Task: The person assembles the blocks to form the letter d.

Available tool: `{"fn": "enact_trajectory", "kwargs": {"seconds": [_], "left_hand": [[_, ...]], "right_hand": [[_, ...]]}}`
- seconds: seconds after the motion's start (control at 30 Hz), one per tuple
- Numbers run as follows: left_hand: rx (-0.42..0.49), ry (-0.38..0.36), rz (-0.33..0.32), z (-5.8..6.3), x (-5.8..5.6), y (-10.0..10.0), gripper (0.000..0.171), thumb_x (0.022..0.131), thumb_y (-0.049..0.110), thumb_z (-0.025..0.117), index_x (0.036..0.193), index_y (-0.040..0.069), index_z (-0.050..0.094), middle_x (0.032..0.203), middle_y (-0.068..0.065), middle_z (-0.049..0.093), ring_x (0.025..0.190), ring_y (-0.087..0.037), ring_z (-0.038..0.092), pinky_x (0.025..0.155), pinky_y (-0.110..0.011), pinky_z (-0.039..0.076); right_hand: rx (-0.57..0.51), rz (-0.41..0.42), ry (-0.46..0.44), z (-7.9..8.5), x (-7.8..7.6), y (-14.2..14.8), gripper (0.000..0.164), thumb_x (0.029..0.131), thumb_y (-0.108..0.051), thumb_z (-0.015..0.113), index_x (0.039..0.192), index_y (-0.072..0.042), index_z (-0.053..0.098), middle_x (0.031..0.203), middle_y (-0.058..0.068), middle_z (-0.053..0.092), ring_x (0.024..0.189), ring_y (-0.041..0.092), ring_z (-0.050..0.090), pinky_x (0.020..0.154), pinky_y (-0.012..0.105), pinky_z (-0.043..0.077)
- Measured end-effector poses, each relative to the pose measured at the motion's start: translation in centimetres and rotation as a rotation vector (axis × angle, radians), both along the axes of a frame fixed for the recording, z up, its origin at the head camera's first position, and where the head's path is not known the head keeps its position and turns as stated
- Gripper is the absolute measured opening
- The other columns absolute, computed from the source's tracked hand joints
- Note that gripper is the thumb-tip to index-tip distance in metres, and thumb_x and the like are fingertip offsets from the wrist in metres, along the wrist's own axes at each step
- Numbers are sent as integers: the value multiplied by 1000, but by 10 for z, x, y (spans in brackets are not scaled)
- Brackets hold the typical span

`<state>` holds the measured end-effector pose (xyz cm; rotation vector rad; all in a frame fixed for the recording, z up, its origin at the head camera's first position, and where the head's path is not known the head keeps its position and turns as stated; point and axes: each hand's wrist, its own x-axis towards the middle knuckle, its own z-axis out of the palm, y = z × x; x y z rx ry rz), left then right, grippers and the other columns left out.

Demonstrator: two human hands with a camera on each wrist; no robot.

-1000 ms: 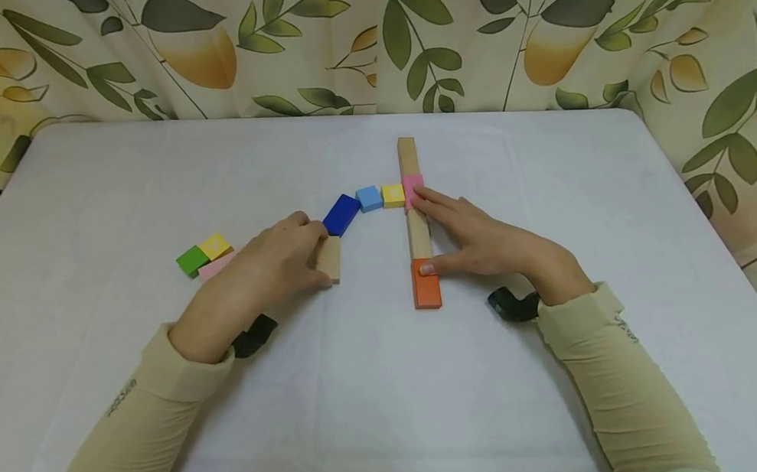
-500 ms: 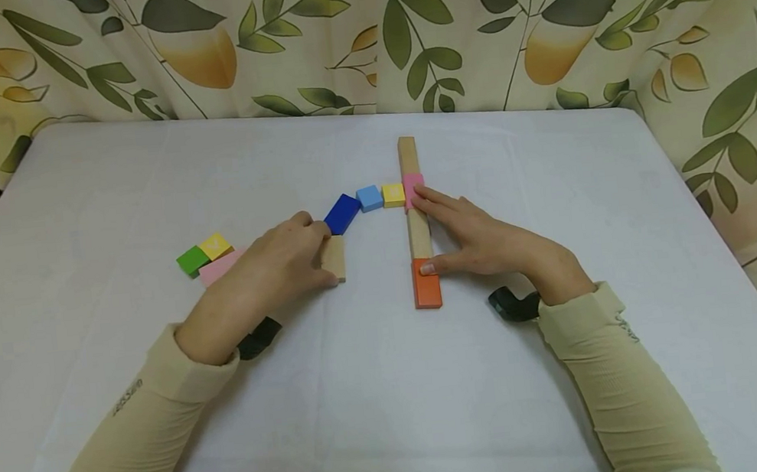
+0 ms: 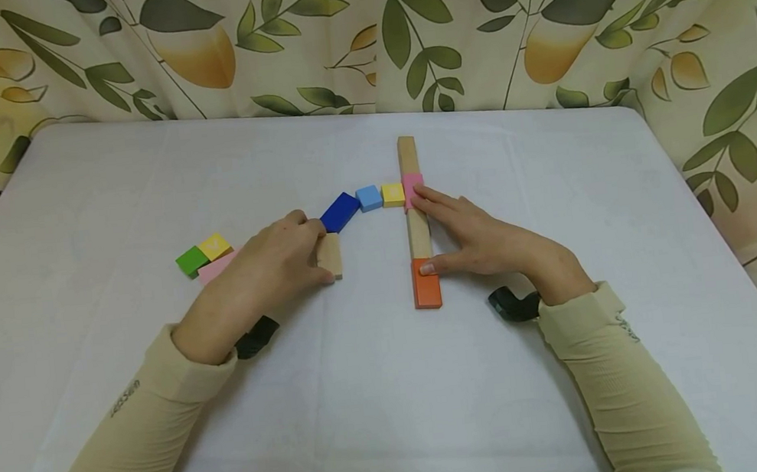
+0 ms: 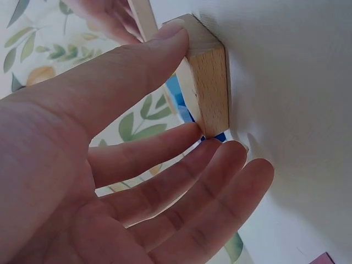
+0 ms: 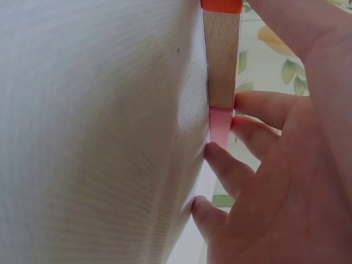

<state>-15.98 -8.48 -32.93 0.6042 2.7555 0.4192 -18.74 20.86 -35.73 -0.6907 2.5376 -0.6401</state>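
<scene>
My left hand [image 3: 267,267] pinches a plain wooden block [image 3: 329,256] lengthwise between thumb and fingers; in the left wrist view the thumb sits on one end of the wooden block [image 4: 212,88]. The far end of this block meets a dark blue block [image 3: 340,212], which lies slanted. From there a light blue block [image 3: 369,198] and a yellow block [image 3: 393,195] lead to a straight row. My right hand [image 3: 490,240] rests on that row, fingertips on its pink block [image 3: 412,180] and thumb on its orange block [image 3: 427,288]. A wooden block [image 5: 222,60] lies between those two.
Left of my left hand lie a green block [image 3: 193,262], a yellow block [image 3: 216,246] and a pink block [image 3: 216,268], partly hidden by the wrist. Another wooden block [image 3: 408,154] forms the row's far end. All lie on a white-covered table [image 3: 382,405] before a leaf-patterned curtain [image 3: 329,33].
My left hand and the wooden block shifted slightly right, then back left and a little away from me. The dark blue block moved slightly with them. My right hand stayed put.
</scene>
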Motion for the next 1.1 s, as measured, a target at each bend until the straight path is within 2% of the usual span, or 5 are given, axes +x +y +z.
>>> {"fn": "enact_trajectory", "kwargs": {"seconds": [0.5, 0.7, 0.8, 0.97, 1.1], "left_hand": [[-34, -41, -34, 3, -4, -6, 55, 86, 23, 79, 131, 0, 57, 122, -18, 58, 100, -27, 58, 87, -40, 52], [-27, -42, -46, 5, -3, -9, 55, 86, 20, 78, 132, 0, 57, 119, -17, 59, 99, -27, 58, 87, -40, 51], [-29, -46, -54, 7, -3, -13, 56, 86, 20, 78, 134, 1, 56, 122, -17, 59, 105, -29, 60, 92, -42, 51], [-38, -80, -15, 16, -7, -23, 55, 92, 23, 71, 140, 3, 52, 135, -18, 55, 123, -34, 56, 102, -50, 48], [-7, -90, 43, 26, -10, -35, 49, 97, 25, 64, 141, 6, 50, 136, -17, 55, 122, -33, 56, 100, -52, 47]], "right_hand": [[2, -2, -3, 0, 0, -1, 101, 85, -40, 77, 160, -17, 13, 169, -1, 1, 155, 29, 4, 124, 54, -1], [8, -2, -4, 0, -1, -2, 100, 86, -41, 76, 160, -17, 13, 169, -2, 1, 155, 29, 3, 125, 54, -1], [7, -3, -4, 0, -1, -2, 100, 86, -40, 76, 160, -17, 13, 169, -2, 0, 156, 28, 3, 125, 54, -1], [9, -2, 3, -1, -1, -1, 100, 86, -41, 76, 160, -17, 14, 169, -1, 1, 156, 28, 3, 125, 53, -1], [13, -6, -1, -1, -1, -1, 100, 86, -41, 76, 160, -17, 14, 169, -1, 1, 156, 28, 3, 125, 54, -1]]}}
